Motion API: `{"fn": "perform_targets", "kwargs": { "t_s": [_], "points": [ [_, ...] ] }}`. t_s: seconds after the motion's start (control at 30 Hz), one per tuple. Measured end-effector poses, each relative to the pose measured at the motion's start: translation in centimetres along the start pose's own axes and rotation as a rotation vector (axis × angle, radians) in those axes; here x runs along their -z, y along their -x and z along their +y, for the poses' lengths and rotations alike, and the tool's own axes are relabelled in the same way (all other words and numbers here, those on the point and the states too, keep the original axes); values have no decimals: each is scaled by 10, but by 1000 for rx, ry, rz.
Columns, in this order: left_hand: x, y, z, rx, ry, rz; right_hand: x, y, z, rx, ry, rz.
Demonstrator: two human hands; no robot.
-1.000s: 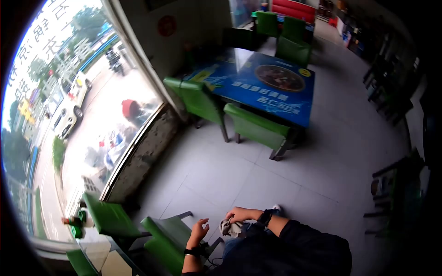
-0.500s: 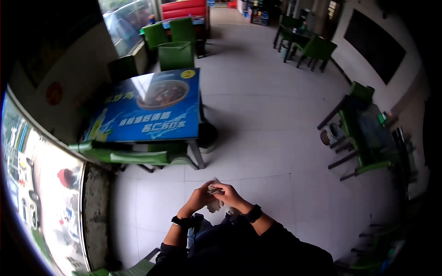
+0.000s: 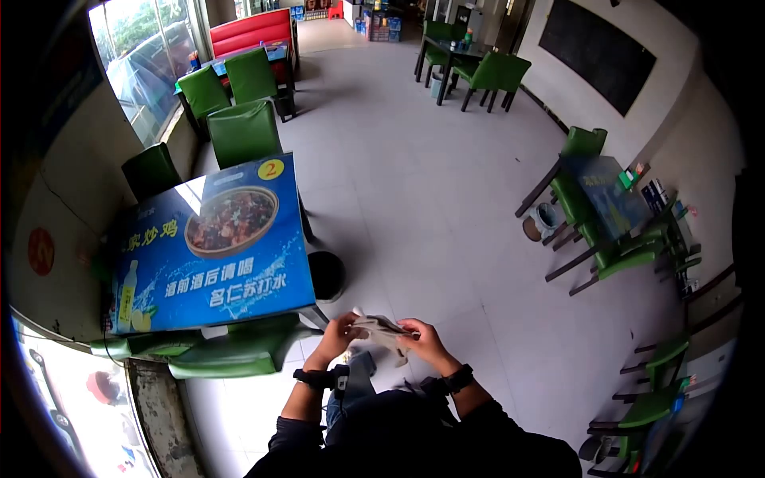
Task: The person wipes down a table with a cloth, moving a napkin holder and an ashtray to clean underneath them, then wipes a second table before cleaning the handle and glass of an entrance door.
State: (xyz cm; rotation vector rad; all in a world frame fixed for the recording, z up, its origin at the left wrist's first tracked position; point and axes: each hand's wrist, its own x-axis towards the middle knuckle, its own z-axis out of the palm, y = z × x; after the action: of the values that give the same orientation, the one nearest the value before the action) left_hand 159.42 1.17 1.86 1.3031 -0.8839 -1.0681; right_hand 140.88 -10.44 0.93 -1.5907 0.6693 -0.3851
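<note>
A crumpled greyish-white cloth (image 3: 384, 328) is held up in front of my body, spread between my two hands, with one loose end hanging down. My left hand (image 3: 338, 336) pinches its left edge. At the other side, my right hand (image 3: 425, 342) grips the right edge with thumb and fingers. Dark bands with small devices sit on both wrists. Just ahead and to the left of the hands is a blue table (image 3: 159, 307) printed with a dish of food, a bottle and white lettering.
Green chairs (image 3: 239, 350) stand against the near side of the blue table, and a black bin (image 3: 325, 276) is by its right corner. A small table (image 3: 610, 195) with green chairs lies to the right. Farther back are a red bench (image 3: 251, 36) and a dark table (image 3: 458, 48).
My hands have moved apart, and the bunched cloth is now spread between them. The view has shifted, so the blue table appears lower and farther left in it.
</note>
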Motion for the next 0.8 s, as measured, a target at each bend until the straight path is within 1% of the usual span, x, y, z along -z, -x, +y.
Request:
{"fn": "perform_targets", "kwargs": {
  "t_s": [0.03,0.07,0.13,0.17,0.23,0.27,0.3,0.37,0.4,0.47,0.5,0.57,0.63,0.7,0.73,0.77,0.8],
  "points": [
    [19,-9,-1,-7,83,-18,-6,-13,-8,11,47,-15],
    [36,-17,-2,-8,72,4,-12,-28,-14,5,57,-26],
    [64,-26,13,-22,56,73,-31,-60,-30,106,191,-151],
    [78,-30,12,-56,66,99,-40,-77,-37,149,393,-172],
    [100,-33,14,13,75,168,-61,-112,-32,173,645,-161],
    [112,-33,1,13,73,185,-72,-126,-32,146,718,-131],
    [121,-31,4,24,57,221,-83,-140,-29,153,743,-96],
    [137,-26,-3,9,-15,359,-104,-164,-21,123,595,-77],
    [145,-24,-4,16,-15,384,-114,-175,-24,128,592,-102],
    [159,-22,-7,6,-19,599,-133,-195,-28,163,353,-55],
    [166,-20,-2,49,-148,661,-140,-205,-29,161,351,-81],
    [173,-22,-6,38,-208,787,-150,-225,-28,412,341,-167],
    [172,-28,-10,21,-206,861,-153,-240,-13,394,347,-251],
    [172,-37,-7,158,-288,922,-154,-253,-1,243,69,-339],
    [172,-44,-12,125,-336,954,-149,-258,0,190,15,-363],
    [170,-53,-10,123,-347,966,-143,-266,5,198,5,-373],
    [167,-63,-8,156,-337,964,-135,-274,13,169,-8,-447]
  ]
}}
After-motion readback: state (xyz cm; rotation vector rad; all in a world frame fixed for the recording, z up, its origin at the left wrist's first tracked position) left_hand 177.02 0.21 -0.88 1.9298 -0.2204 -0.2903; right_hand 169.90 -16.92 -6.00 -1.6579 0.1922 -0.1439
